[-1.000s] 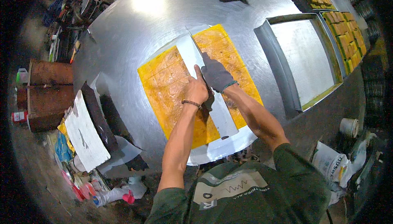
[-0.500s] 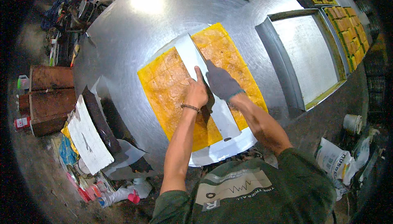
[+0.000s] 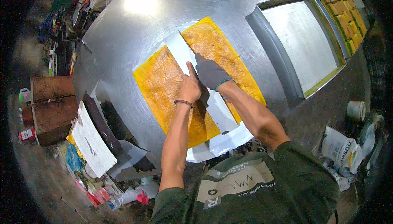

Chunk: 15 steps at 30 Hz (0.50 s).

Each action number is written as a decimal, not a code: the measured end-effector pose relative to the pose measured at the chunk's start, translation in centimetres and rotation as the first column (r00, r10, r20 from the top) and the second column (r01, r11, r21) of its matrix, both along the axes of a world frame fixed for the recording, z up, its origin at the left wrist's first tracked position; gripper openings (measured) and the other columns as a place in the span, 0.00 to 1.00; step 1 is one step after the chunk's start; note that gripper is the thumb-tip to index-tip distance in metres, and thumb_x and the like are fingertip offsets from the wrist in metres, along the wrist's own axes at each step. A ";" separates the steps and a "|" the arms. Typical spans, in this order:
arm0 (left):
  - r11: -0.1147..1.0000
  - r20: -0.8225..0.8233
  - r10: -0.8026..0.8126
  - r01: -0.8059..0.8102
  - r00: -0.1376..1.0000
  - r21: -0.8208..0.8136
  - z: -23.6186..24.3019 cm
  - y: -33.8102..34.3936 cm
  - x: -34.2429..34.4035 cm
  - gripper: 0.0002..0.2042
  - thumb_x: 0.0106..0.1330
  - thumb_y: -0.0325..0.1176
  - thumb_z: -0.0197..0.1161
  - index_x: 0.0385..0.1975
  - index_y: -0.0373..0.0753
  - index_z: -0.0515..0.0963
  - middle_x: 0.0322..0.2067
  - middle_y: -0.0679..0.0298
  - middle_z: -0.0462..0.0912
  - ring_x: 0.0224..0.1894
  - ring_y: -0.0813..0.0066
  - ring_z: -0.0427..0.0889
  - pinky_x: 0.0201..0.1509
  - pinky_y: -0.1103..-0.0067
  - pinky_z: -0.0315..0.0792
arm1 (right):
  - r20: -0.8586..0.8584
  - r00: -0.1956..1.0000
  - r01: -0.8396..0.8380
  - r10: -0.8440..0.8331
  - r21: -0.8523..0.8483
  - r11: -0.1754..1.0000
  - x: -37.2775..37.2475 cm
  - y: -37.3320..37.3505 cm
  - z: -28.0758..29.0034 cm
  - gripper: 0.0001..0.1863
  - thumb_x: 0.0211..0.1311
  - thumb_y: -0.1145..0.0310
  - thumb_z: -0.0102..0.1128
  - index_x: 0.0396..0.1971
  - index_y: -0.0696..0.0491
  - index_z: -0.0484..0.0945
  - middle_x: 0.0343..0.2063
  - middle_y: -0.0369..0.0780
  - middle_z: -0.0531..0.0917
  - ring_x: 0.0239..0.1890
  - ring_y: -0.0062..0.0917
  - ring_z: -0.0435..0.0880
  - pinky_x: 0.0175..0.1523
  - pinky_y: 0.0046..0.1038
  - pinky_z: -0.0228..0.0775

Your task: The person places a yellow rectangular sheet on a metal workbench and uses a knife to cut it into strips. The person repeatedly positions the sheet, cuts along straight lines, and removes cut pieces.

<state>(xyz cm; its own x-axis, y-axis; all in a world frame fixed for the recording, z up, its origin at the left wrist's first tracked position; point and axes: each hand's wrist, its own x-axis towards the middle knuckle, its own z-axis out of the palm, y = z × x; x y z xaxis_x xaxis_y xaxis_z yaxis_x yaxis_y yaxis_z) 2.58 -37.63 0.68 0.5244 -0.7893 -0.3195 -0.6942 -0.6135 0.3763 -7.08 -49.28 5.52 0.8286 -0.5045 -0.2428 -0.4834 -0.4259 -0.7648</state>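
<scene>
Since the frame a second earlier, both hands had crept a little farther up the long pale metal straightedge [image 3: 192,80] toward its far end, while the two slabs lay as before. The bare left hand [image 3: 189,88], a beaded band at its wrist, pressed down on the strip with its forefinger stretched along the edge; it was neither clenched nor closed round anything. The right hand [image 3: 209,73], in a dark grey glove, lay flat on the strip just beside it; whether it gripped a blade or merely pressed could not be told. The strip ran on a slant between the nearer, scored yellow-orange slab [image 3: 166,88] and the farther yellow-orange slab [image 3: 221,56], both resting on a white sheet [image 3: 225,140] on the round brushed-steel table [image 3: 123,27]. To the right stood an empty rectangular steel tray [image 3: 301,39], and beyond it a tray of cut yellow blocks [image 3: 342,13]. Judged from this, the step in hand was lining up the guide for a straight division of the slab. The next move would call for steady downward pressure, so that the strip did not slide on the greasy-looking surface, and for fingers kept back from its edge.
</scene>
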 end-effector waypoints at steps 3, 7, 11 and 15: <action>0.998 -0.084 0.029 -0.025 0.996 0.054 -0.7 -0.3 0.5 0.44 0.62 0.23 0.52 0.74 0.34 0.31 0.51 0.14 0.63 0.45 0.29 0.79 0.51 0.56 0.77 | -0.060 0.998 -0.017 0.014 -0.049 0.999 -0.8 0.3 -0.6 0.22 0.70 0.66 0.46 0.60 0.61 0.66 0.41 0.61 0.82 0.45 0.54 0.83 0.48 0.52 0.74; 0.999 -0.032 0.020 -0.018 0.999 0.041 -0.5 -0.4 0.5 0.43 0.62 0.22 0.51 0.74 0.34 0.32 0.51 0.13 0.63 0.46 0.28 0.79 0.52 0.56 0.76 | 0.076 0.997 0.023 -0.015 -0.102 0.994 -1.4 0.7 -1.6 0.23 0.71 0.66 0.45 0.61 0.60 0.64 0.40 0.60 0.82 0.40 0.55 0.83 0.44 0.51 0.75; 0.992 -0.033 0.012 -0.007 0.999 0.129 0.6 -0.6 0.3 0.43 0.61 0.22 0.51 0.74 0.33 0.33 0.53 0.12 0.61 0.49 0.28 0.78 0.54 0.55 0.75 | 0.025 0.999 -0.020 0.022 -0.085 0.996 -2.6 1.2 -2.2 0.23 0.71 0.66 0.44 0.62 0.60 0.63 0.41 0.60 0.82 0.40 0.54 0.84 0.43 0.50 0.75; 0.992 -0.059 0.029 -0.021 0.998 0.125 0.5 -0.7 0.6 0.43 0.61 0.22 0.51 0.74 0.33 0.33 0.53 0.11 0.60 0.50 0.27 0.77 0.56 0.56 0.74 | -0.002 1.000 0.000 0.000 -0.015 1.000 -3.8 1.7 -2.0 0.18 0.70 0.67 0.45 0.56 0.60 0.66 0.37 0.59 0.83 0.40 0.54 0.83 0.40 0.50 0.75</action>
